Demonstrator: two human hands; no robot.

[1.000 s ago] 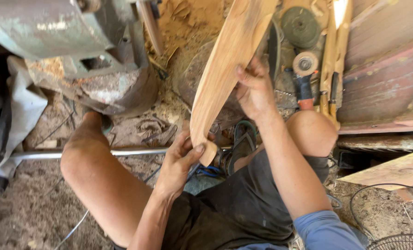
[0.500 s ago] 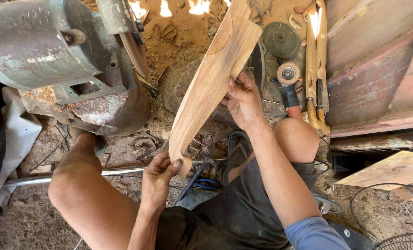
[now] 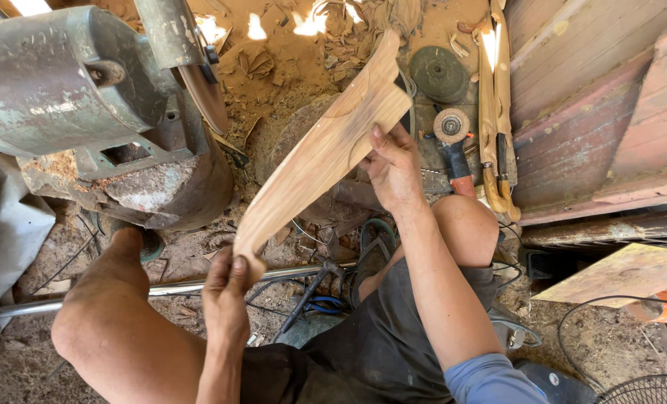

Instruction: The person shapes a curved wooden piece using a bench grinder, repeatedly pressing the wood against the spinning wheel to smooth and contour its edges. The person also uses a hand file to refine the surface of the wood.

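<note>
A long, pale carved wooden piece (image 3: 326, 150) slants across the middle of the view, its narrow end low and near the person, its wider notched end high over the sawdust-covered ground (image 3: 289, 67). The left hand (image 3: 226, 288) pinches the narrow lower end, thumb pressed on the top face and fingers curled beneath. The right hand (image 3: 393, 168) clasps the right edge further up, fingers wrapped over the wood. The piece hangs above the person's bare knees and a metal pipe (image 3: 161, 288) lying across the ground. To the left stands a heavy grey motor-driven machine (image 3: 72, 82) on a rough, dust-caked base. To the right of the wood lie an angle grinder (image 3: 453, 142) with a red body, a dark grinding disc (image 3: 438, 72) and two slim carved wooden pieces (image 3: 496, 112) beside reddish planks (image 3: 595, 97).
</note>
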